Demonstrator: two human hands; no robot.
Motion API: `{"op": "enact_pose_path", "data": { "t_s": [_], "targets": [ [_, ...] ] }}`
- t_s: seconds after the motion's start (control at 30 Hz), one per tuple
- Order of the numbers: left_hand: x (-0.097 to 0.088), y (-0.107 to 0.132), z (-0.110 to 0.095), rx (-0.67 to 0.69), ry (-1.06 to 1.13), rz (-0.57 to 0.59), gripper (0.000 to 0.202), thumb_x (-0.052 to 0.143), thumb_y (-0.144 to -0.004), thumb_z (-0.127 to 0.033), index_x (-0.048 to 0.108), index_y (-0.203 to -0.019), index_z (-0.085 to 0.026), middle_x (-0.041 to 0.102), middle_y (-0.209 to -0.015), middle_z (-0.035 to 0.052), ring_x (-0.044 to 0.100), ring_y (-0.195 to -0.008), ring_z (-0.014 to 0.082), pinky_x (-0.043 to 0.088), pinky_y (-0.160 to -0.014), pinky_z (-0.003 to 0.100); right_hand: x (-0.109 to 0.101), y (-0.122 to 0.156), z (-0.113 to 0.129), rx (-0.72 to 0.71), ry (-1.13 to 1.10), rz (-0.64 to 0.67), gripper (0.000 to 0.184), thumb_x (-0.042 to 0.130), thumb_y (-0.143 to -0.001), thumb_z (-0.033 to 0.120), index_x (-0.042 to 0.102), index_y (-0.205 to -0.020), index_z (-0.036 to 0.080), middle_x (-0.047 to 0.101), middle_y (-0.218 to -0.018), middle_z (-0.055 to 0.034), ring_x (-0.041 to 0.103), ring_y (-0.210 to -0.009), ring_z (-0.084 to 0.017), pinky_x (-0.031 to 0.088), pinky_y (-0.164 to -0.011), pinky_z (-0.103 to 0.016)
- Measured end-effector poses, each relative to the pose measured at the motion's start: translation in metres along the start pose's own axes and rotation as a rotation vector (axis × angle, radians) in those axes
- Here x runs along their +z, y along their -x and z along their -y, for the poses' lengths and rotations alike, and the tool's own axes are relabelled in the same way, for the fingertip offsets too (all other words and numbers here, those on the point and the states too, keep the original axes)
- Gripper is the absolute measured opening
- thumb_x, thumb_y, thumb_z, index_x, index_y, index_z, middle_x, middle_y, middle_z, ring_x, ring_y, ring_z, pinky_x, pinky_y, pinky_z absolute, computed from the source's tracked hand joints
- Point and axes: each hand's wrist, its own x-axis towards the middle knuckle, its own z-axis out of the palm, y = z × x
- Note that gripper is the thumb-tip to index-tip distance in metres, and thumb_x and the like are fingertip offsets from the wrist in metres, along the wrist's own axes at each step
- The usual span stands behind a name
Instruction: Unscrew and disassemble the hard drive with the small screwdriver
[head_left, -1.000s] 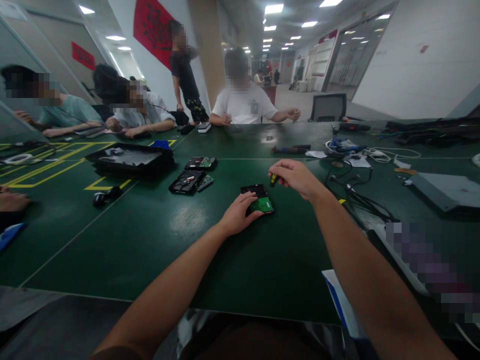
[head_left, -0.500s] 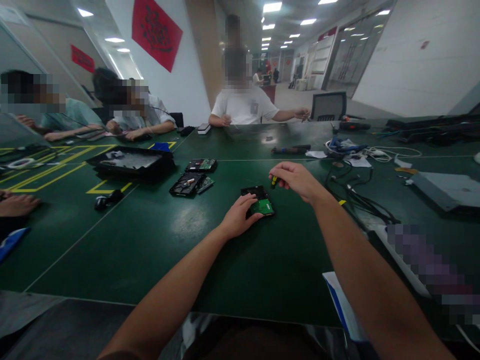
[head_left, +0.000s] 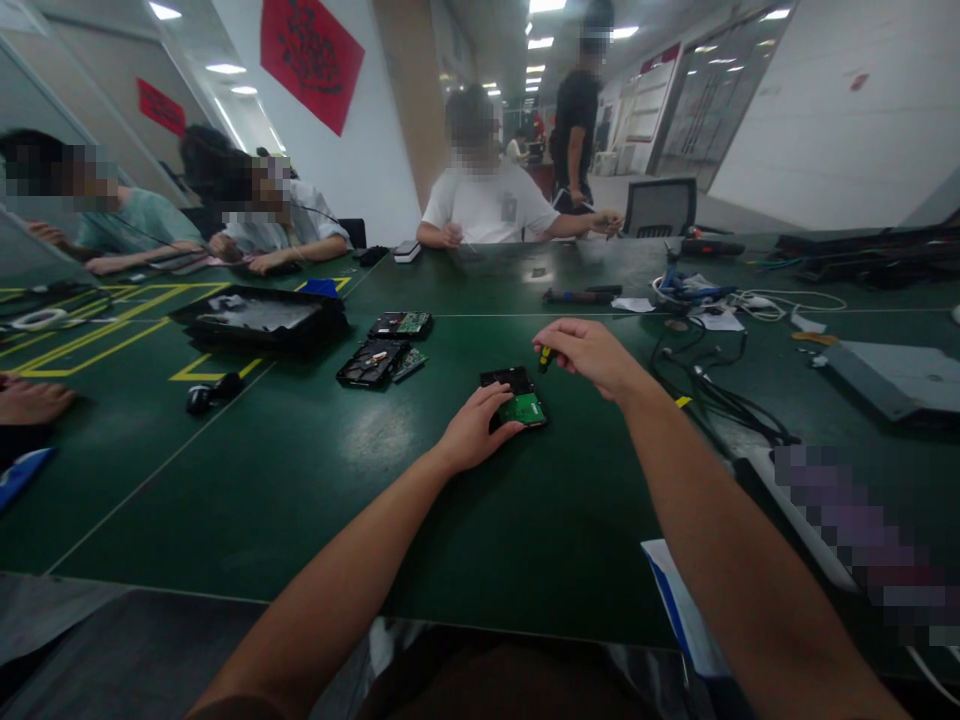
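Note:
A hard drive (head_left: 526,408) lies on the green table with its green circuit board facing up. My left hand (head_left: 480,428) holds it from the left, fingers over its top and thumb along the near side, covering part of it. Just above and right of the drive, my right hand (head_left: 581,352) is closed on a small yellow and black screwdriver (head_left: 545,358). The screwdriver points down, and its tip is too small to make out. Farther left lie another hard drive (head_left: 367,364), a loose circuit board (head_left: 409,364) beside it, and a third drive (head_left: 401,325) behind.
A black tray (head_left: 259,318) stands at the left. Cables (head_left: 720,395), a grey metal box (head_left: 892,380) and a power strip (head_left: 799,520) lie to the right. Co-workers sit across the table (head_left: 480,225) and at the left; a person (head_left: 576,130) stands behind.
A person in dark clothes now shows standing behind the seated co-worker. My left hand stays on the hard drive, and my right hand with the screwdriver has barely shifted.

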Motion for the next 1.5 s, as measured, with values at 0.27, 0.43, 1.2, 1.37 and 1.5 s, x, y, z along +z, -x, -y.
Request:
{"op": "enact_pose_path", "data": {
  "t_s": [0.27,0.43,1.2,1.37,1.5],
  "targets": [
    [0.0028,-0.0007,0.0022,0.015,0.000,-0.016,0.058,0.063,-0.095,-0.054,0.057,-0.141,-0.019,0.054,-0.153,0.0141,0.045,-0.147,0.0289,0.032,-0.126,0.051,0.0013,0.0013,0.0001,0.006,-0.004,0.010,0.023,0.068,-0.088,0.043,0.073,-0.089,0.020,0.067,-0.079,-0.0025,0.049,-0.056,-0.010,0.029,-0.047,-0.026],
    [0.0017,-0.0008,0.0019,0.018,0.002,-0.014,0.058,0.062,-0.095,-0.054,0.057,-0.142,-0.020,0.054,-0.153,0.0136,0.045,-0.147,0.0281,0.030,-0.126,0.050,0.0001,-0.0010,-0.0014,0.023,-0.032,-0.003,0.022,0.068,-0.089,0.040,0.074,-0.091,0.020,0.070,-0.086,-0.0051,0.051,-0.058,-0.010,0.034,-0.048,-0.025],
    [0.0034,-0.0015,0.0028,0.016,0.004,-0.017,0.058,0.062,-0.095,-0.055,0.057,-0.141,-0.020,0.054,-0.153,0.0145,0.046,-0.147,0.0297,0.031,-0.125,0.053,0.0035,-0.0001,-0.0006,-0.007,-0.002,0.039,0.023,0.061,-0.096,0.042,0.070,-0.094,0.022,0.074,-0.102,-0.0075,0.057,-0.060,-0.012,0.039,-0.049,-0.027],
    [0.0031,-0.0018,0.0024,0.019,-0.004,-0.022,0.058,0.061,-0.095,-0.056,0.058,-0.140,-0.020,0.054,-0.152,0.0141,0.046,-0.146,0.0293,0.034,-0.124,0.052,0.0042,-0.0012,-0.0001,0.042,-0.064,0.001,0.018,0.060,-0.095,0.036,0.069,-0.094,0.020,0.070,-0.089,-0.0066,0.061,-0.061,-0.013,0.046,-0.053,-0.028],
    [0.0010,-0.0015,-0.0001,0.012,-0.002,-0.014,0.057,0.062,-0.095,-0.055,0.058,-0.140,-0.020,0.054,-0.153,0.0136,0.047,-0.146,0.0293,0.035,-0.124,0.051,0.0013,-0.0005,-0.0004,0.009,0.019,-0.027,0.017,0.062,-0.092,0.035,0.072,-0.092,0.022,0.067,-0.081,-0.0046,0.058,-0.061,-0.014,0.040,-0.050,-0.028]
  ]
}}
